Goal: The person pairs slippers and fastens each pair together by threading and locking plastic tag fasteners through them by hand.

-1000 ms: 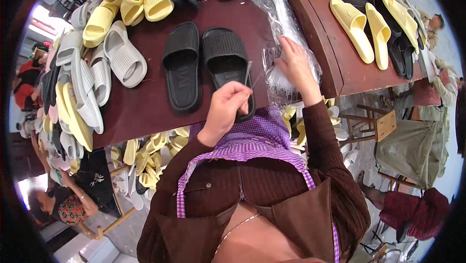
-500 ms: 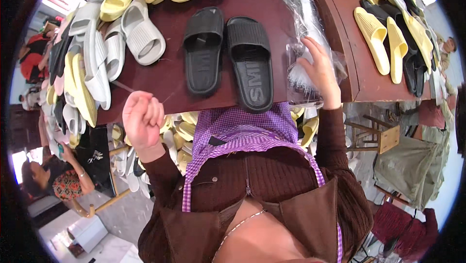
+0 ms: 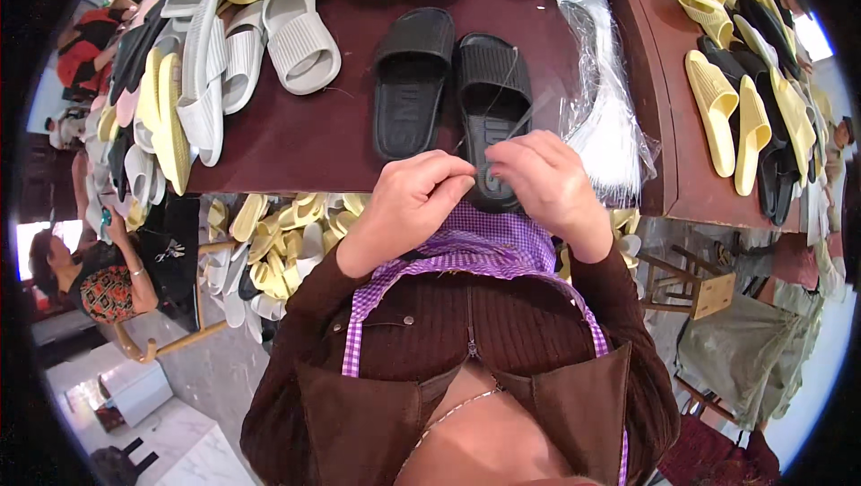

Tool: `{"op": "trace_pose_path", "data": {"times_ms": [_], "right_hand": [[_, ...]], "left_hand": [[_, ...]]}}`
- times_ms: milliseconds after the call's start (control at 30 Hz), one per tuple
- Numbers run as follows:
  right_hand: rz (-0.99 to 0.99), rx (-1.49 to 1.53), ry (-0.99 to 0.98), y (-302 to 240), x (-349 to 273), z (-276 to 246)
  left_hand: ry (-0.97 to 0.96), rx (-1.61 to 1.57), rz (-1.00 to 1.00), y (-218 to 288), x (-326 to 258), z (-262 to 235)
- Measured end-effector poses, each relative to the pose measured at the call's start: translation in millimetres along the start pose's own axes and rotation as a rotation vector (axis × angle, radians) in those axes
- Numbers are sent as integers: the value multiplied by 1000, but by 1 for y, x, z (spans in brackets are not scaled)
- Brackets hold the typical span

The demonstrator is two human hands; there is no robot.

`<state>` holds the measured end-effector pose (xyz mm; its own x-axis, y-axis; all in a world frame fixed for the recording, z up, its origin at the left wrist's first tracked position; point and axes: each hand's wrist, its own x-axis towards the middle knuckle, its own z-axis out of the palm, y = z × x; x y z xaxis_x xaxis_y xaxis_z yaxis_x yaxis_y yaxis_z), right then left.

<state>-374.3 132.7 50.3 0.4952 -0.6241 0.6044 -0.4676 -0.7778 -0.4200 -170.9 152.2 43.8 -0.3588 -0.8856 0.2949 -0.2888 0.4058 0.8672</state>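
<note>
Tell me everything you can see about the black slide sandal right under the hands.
The right black slide sandal is matte, foam-like, with a ribbed wide strap and a smooth footbed. It lies flat, sole down, on the dark brown table, its heel at the near edge, beside its twin. The left hand and right hand cover its heel, pinching a thin thread that crosses the strap.

Worn on the head, 1 fisheye view looking steeply down and slightly forward over the chest, close above the left hand (image 3: 408, 203) and right hand (image 3: 547, 186), onto the near edge of the dark red table (image 3: 296, 141), straight lines bowing toward the rim.
</note>
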Motion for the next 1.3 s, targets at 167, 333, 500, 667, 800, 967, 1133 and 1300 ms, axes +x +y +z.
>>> {"op": "trace_pose_path", "data": {"times_ms": [167,333,500,667,800,967,1133,1300], "right_hand": [[8,2,-61,13,-11,7],[220,129,28,33,-24,-15],[550,334,-164,28,-42,-42],[403,263,-302,37,-31,-11],[305,117,-392,56,-15,18],[303,-204,-323,69,-1,43],[354,-219,-147,54,2,33],[345,-97,57,75,17,12]], "left_hand": [[-21,40,30,-2,-2,2],[53,148,17,2,-13,-9],[115,277,92,1,-39,-31],[62,372,175,-2,-51,-25],[99,497,194,-36,-42,-12],[119,597,285,-68,-5,-2],[131,688,248,-100,42,5],[147,723,278,-129,73,4]]}}
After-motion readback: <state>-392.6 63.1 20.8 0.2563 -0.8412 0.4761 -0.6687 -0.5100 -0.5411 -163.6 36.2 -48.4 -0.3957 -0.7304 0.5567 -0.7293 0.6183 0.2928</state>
